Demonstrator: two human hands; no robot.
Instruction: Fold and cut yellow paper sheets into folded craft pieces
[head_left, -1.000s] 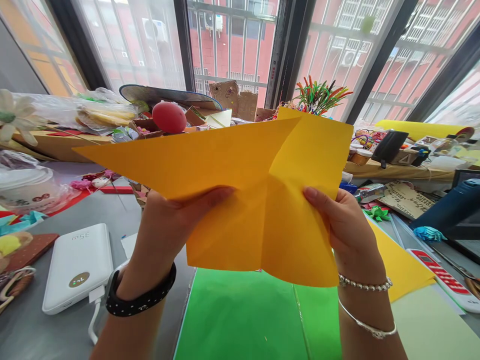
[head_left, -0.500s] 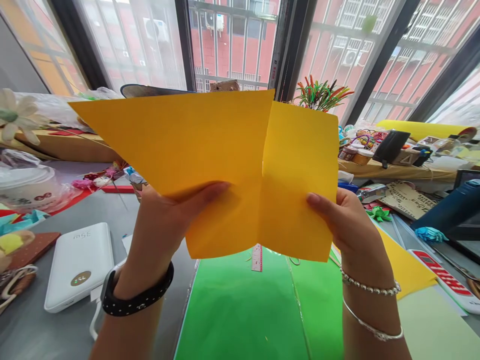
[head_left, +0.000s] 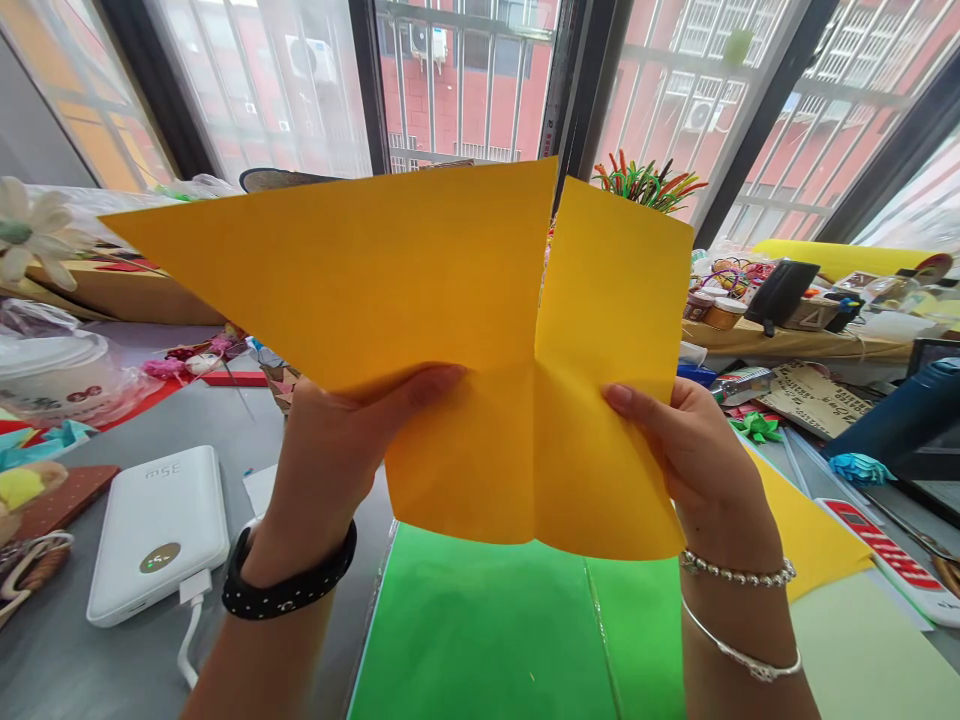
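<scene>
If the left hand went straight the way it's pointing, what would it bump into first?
Probably the creased yellow paper: the left hand is gripping it. What lies straight behind is hidden, and the depth is unclear.

Site logged as an indoor handicraft workspace beside windows; whether home or studio could not be determined. Evidence: a grey table point(head_left: 210, 420) carried a green mat point(head_left: 480, 630), with an orange sheet point(head_left: 420, 280) above it and yellow paper point(head_left: 814, 535) at right. A blue crumpled flower point(head_left: 859, 467) lay at far right, a white-petalled flower point(head_left: 19, 237) stood at far left, and fuzzy red-green stems point(head_left: 646, 187) rose behind. Small jars point(head_left: 724, 313) sat on a cluttered ledge point(head_left: 817, 345) near a yellow roll point(head_left: 840, 260). The black-framed windows point(head_left: 365, 90) showed bars point(head_left: 490, 100) and a pink building point(head_left: 444, 108).
</scene>
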